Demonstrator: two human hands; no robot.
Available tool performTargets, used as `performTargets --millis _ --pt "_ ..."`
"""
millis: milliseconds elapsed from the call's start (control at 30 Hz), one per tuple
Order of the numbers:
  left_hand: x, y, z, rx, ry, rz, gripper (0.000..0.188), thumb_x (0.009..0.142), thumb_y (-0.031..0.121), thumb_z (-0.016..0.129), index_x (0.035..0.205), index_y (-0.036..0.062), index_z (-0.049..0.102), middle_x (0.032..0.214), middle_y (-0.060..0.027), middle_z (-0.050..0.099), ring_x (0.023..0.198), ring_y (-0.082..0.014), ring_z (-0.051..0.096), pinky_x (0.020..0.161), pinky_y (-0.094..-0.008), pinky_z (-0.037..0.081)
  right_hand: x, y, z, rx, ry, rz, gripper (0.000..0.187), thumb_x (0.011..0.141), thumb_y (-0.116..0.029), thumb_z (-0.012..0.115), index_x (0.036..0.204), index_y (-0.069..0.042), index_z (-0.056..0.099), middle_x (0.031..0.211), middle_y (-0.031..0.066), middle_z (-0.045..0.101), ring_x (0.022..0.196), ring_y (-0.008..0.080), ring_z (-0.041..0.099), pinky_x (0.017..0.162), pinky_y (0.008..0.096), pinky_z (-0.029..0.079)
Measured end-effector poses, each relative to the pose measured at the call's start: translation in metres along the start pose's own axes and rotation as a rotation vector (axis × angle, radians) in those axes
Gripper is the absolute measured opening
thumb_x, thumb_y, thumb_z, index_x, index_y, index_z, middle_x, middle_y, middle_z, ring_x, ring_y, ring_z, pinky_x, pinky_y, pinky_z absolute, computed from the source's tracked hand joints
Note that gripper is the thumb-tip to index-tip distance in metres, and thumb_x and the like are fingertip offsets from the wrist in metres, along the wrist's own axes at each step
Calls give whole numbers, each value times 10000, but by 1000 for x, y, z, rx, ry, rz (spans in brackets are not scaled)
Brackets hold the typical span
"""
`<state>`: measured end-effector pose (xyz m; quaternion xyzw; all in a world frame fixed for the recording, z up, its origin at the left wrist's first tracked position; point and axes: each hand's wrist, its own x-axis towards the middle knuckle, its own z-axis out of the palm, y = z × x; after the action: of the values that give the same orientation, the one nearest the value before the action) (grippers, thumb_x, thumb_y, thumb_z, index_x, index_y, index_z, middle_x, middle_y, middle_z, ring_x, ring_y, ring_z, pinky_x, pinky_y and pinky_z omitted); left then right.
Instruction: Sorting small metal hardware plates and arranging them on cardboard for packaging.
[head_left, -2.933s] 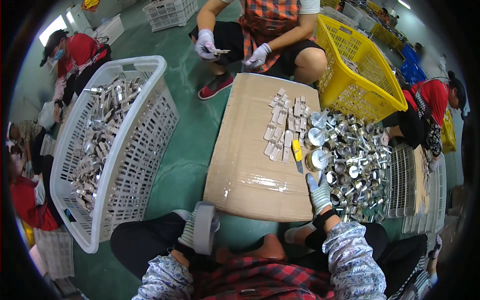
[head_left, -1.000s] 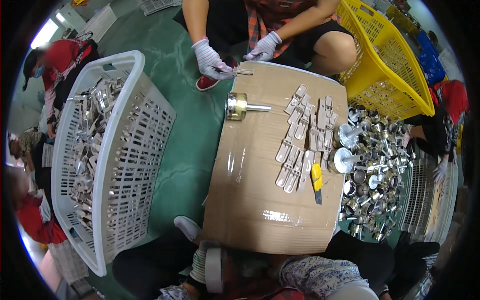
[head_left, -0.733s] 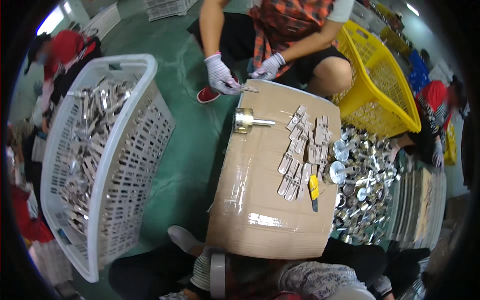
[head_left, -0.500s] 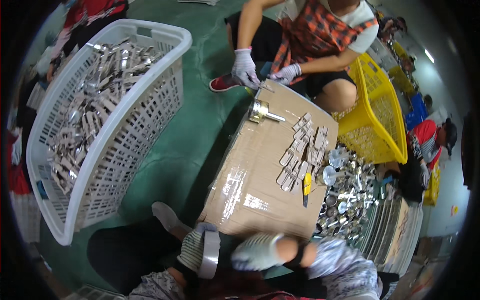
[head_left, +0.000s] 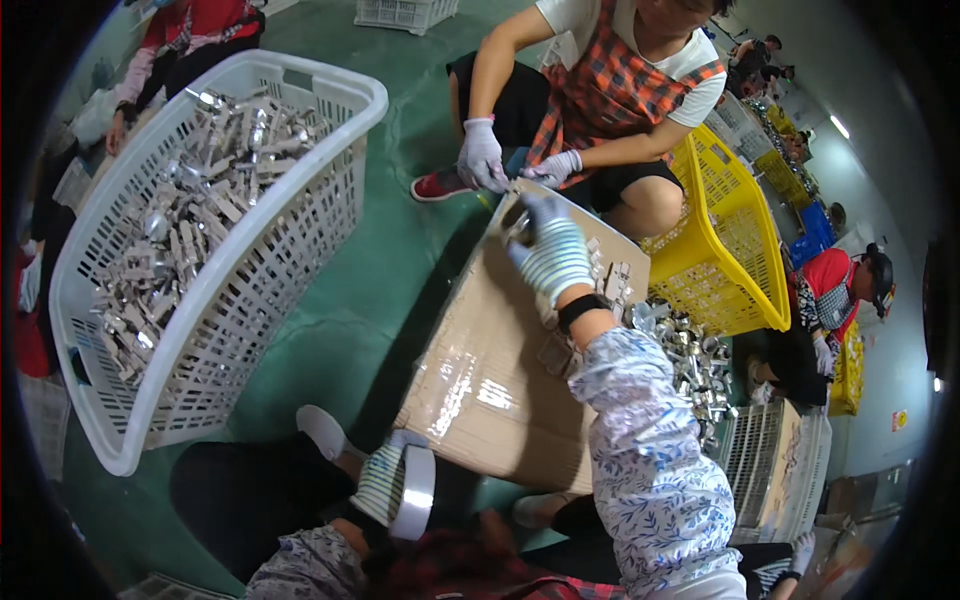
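At the far left corner of a taped brown carton (head_left: 500,370), my right hand (head_left: 556,250), in a striped glove, has its fingers and thumb around a shiny metal cylinder (head_left: 518,226). Most of that cylinder is hidden by the glove. My left hand (head_left: 380,485), also gloved, is low by my knee, closed on what looks like a roll of tape (head_left: 414,495), seen nearly edge-on. Flat, pale clip-like pieces (head_left: 618,282) lie on the carton, partly covered by my right forearm. Just beyond the corner are a co-worker's gloved hands (head_left: 483,158).
A large white basket (head_left: 270,270) full of metal and pale parts stands at the left. To the right are a yellow basket (head_left: 735,240) and a heap of metal pieces (head_left: 695,365). White crates (head_left: 780,460) sit at the lower right. Other people work in the background.
My right hand has swung from near my lap, forward across the carton, to the metal cylinder. My left hand stays low with the roll. The view has shifted slightly.
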<state>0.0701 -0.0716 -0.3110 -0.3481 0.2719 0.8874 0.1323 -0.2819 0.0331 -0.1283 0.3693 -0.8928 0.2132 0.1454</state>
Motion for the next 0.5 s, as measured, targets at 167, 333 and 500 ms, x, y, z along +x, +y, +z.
performTargets --millis 167,333,500 --pt "-35 32 41 -221 -8 -42 166 880 262 570 758 150 583 622 43 502 547 -104 505 512 -246 423 -43 -13 -101 86 256 -34 682 679 -127 675 1300 1 422 1064 217 525 963 380 554 849 427 461" --pt "-15 26 36 -352 -203 -170 238 912 284 498 712 158 525 565 12 454 469 -133 478 434 -265 399 -168 0 -143 -132 -231 14 717 693 -205 669 1347 -70 408 1097 224 530 928 396 580 778 436 499" --pt "-29 20 54 -20 -15 137 286 963 387 451 913 116 531 642 -11 482 480 -146 475 431 -280 420 -233 20 -132 -208 -469 219 652 693 -216 693 1289 -103 454 1052 185 538 859 367 600 730 434 508"
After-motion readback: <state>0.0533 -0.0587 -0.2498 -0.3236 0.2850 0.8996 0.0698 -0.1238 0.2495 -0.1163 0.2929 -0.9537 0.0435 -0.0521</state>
